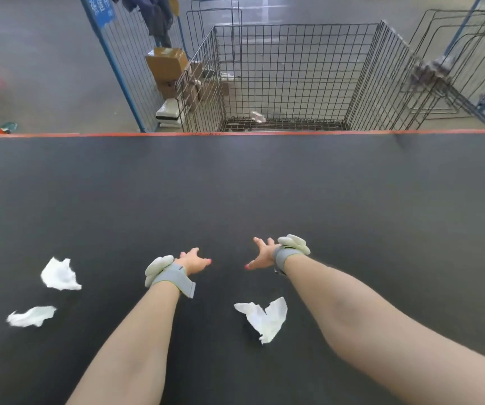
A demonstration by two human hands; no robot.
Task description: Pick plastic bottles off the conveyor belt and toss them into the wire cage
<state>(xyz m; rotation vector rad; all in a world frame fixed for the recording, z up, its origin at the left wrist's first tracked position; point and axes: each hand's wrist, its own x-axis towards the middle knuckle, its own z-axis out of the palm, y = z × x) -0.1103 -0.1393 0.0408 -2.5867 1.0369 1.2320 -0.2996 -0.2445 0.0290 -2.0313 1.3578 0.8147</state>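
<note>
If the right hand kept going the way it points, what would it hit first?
Nothing nearby: the open right hand faces bare black conveyor belt, and beyond its orange-red far edge, probably the grey wire cage.

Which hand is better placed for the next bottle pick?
Right, marginally. No bottle shows on the belt, only white scraps; both hands are open and empty. The right hand reaches farther than the left hand and is more squarely in front of the wire cage.

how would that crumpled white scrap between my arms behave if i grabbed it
The crumpled white scrap looks thin and creased, so it is probably floppy and very light. Its ragged, flattish shape suggests it would slide on the belt rather than roll.
</note>
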